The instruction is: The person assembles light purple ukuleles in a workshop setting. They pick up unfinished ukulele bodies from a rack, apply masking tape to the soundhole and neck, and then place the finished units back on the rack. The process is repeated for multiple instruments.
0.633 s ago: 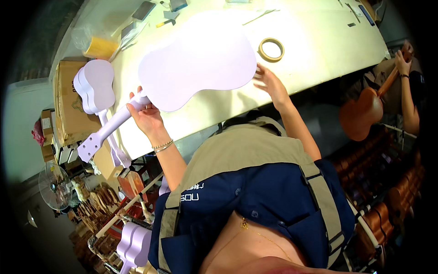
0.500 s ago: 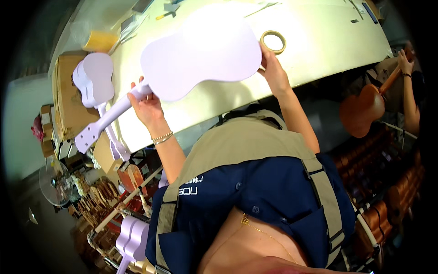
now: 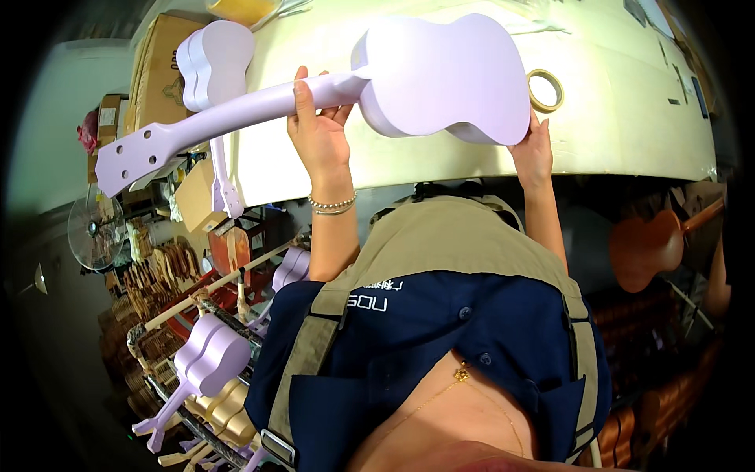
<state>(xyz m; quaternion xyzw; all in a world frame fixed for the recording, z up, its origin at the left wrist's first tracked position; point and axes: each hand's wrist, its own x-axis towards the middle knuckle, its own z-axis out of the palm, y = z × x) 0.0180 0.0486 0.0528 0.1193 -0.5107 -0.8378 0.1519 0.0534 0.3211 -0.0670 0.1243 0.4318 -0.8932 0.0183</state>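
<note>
A lilac ukulele without strings is held up above the pale work table. Its smooth back faces me, and the headstock with several peg holes points to the left. My left hand is closed around the neck near the body, thumb on top and fingers underneath. At the tail end of the body, my right hand grips the lower right edge; some of its fingers are hidden behind it. A roll of tape lies on the table just beyond my right hand.
More lilac ukuleles stand by a cardboard box at the far left. A rack at lower left holds lilac ukulele bodies and gold ones. At right hangs a brown ukulele near another person's arm.
The ukulele has swung closer to level and tilted, showing more of its lower side. Both hands keep their hold. The whole view has shifted, and the other person's hand has left it.
</note>
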